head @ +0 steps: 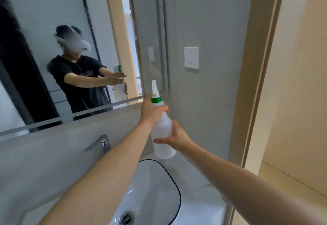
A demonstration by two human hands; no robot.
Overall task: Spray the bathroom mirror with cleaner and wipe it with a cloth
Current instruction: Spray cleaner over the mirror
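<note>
1. I counted one spray bottle (162, 129), white and translucent with a green collar and a white nozzle head, held up in the air above the sink (175, 185) and tilted slightly, nozzle uppermost.
2. I counted two hands, both on the bottle. The left hand (152, 111) gripped the neck just below the green collar, fingers curled round it. The right hand (174, 136) held the bottle's body lower down, thumb across the near side and fingers wrapped behind; how tightly they closed I could not tell.
3. I noted one mirror (70, 47) on the wall above and to the left of the sink. The bottle was near its lower right corner and apart from the glass. The mirror showed a person in a dark shirt, both arms out, with the bottle.
4. One sink, white with a dark rim, lay directly beneath the bottle; one drain showed in its basin.
5. One chrome tap (99, 143) stood behind the sink, to its left.
6. One white wall socket (191, 57) was mounted above the sink, right of the mirror.
</note>
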